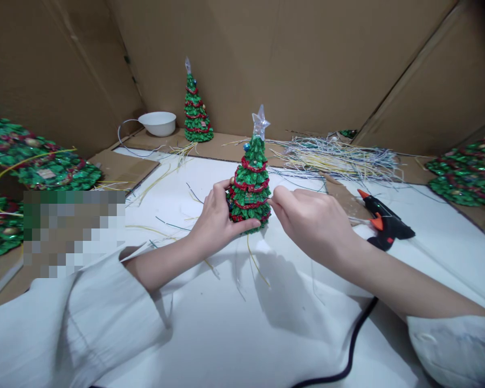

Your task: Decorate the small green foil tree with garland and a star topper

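A small green Christmas tree figurine (250, 180) with red garlands and a clear star (261, 124) on top stands in front of me. My left hand (218, 213) is closed round its lower left side, the thumb lying across the front near the base. At the tree's right edge, my right hand (307, 215) is closed in a pinch with the fingertips against or very near the garland. A thin dark bit shows at those fingertips, too small to name. Thin yellow wires (257, 261) extend from under the tree onto the white surface.
A black and orange glue gun (388, 218) lies right, its black cord (358, 334) running toward me. Behind are a wire bundle (335, 156), another tree (197, 113) and a white bowl (157, 124). More trees (48, 156) stand at both sides. Cardboard walls (267, 64) enclose the area.
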Demonstrator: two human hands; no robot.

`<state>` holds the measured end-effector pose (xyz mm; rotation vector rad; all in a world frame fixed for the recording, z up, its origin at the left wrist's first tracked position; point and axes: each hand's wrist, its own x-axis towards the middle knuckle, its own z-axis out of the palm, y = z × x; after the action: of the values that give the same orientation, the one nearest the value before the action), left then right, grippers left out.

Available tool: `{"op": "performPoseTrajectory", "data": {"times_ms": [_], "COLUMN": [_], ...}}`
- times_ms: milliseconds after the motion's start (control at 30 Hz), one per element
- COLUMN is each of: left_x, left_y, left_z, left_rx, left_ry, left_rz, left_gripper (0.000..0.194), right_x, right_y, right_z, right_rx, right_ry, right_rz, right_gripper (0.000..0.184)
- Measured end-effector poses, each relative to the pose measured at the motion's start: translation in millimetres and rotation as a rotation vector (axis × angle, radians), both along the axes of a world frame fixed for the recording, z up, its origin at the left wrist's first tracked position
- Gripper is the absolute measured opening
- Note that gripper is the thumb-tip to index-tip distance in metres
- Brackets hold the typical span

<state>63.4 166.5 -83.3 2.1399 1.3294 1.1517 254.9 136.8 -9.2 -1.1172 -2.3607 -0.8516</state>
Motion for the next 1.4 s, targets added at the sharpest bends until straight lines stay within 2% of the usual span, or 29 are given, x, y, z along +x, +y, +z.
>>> {"op": "performPoseTrajectory", "data": {"times_ms": [467, 933, 1267, 1400], "left_x": [0.4, -0.1, 0.6, 0.4], "left_y": [-0.4, 0.9, 0.0, 0.0], "left_z": [0.3, -0.4, 0.2, -0.2], "left_rx": [0.002, 0.013, 0.035, 0.025], "left_ry": [0.013, 0.027, 0.006, 0.008], "left_rz": [0.01, 0.008, -0.006, 0.003], "left_gripper": [0.085, 0.088, 0.083, 0.083], "right_x": [-1.5, -0.9, -0.7, -0.5], "right_y": [0.1, -0.9, -1.7, -1.4], "right_z": [-2.1, -1.9, -0.6, -1.5], "right_rx": [-0.094, 0.033, -0.054, -0.013], "right_ry": [0.022, 0.002, -0.026, -0.013], "right_rz": [-0.003, 0.0, -0.053, -0.022], "right_gripper": [0.021, 0.022, 0.022, 0.021]}}
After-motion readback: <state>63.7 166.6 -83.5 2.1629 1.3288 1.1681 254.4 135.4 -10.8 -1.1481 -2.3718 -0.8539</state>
